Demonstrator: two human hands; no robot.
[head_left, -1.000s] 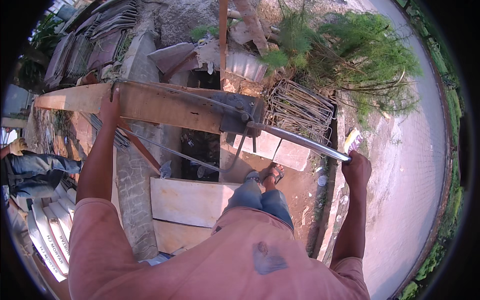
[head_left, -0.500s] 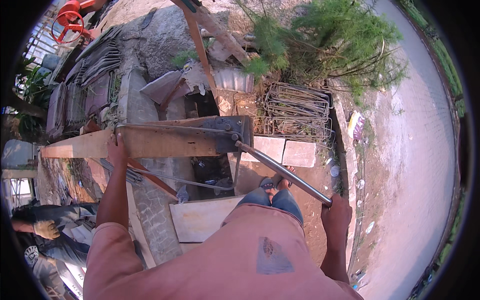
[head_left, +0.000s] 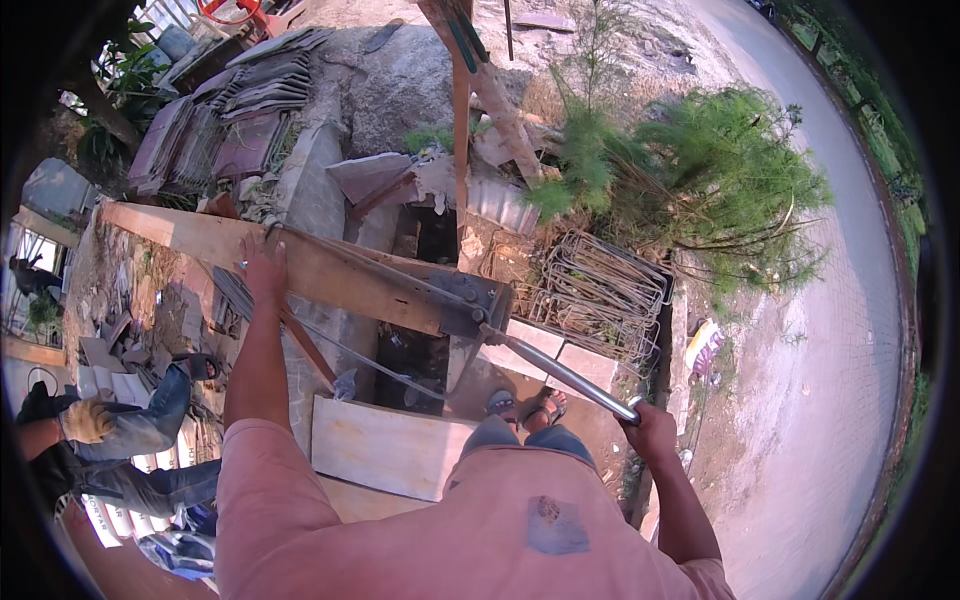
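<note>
Tube, at 4 o'clock, is wrapped in the right hand, the left hand lying splayed on the wooden beam towards 10 o'clock; a slipping grip or uneven push could presumably jolt the beam and scrape the left hand.

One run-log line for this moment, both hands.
left hand: resting on wooden beam | right hand: wrapped around metal pipe | nearby: pile of bent rods | far left: another person's gloved hand
</note>
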